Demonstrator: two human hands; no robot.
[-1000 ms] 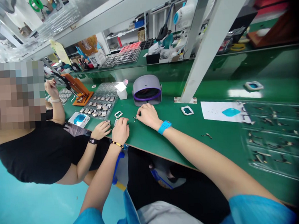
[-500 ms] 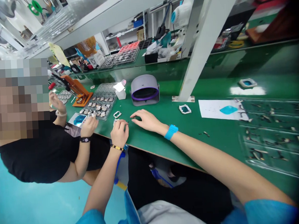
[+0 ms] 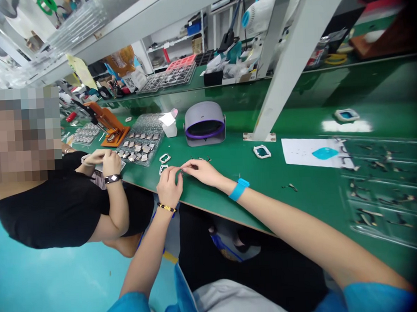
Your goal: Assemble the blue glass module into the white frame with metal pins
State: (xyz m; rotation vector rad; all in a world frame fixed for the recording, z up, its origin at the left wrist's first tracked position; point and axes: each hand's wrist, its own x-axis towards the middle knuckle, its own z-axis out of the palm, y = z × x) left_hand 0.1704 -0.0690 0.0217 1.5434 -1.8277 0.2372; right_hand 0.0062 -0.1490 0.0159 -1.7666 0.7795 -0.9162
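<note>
Tiny dark part (image 3: 180, 172) sits pinched between both hands at the near edge of the green bench (image 3: 301, 188); left hand (image 3: 170, 186) curls around it, right hand (image 3: 202, 171) nips it with fingertips. White frame (image 3: 162, 169) lies touching the left knuckles, purple-rimmed hood (image 3: 204, 123) behind. Best kept low over the mat, I'd say.

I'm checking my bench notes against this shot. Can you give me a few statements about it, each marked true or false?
1. The right hand wears a blue wristband. True.
2. The grey hood stands on a red mat. False: the mat is green.
3. The left hand wears a beaded bracelet. True.
4. The co-worker's hands rest on the orange press. False: they are held together nearer the bench edge, apart from it.
</note>
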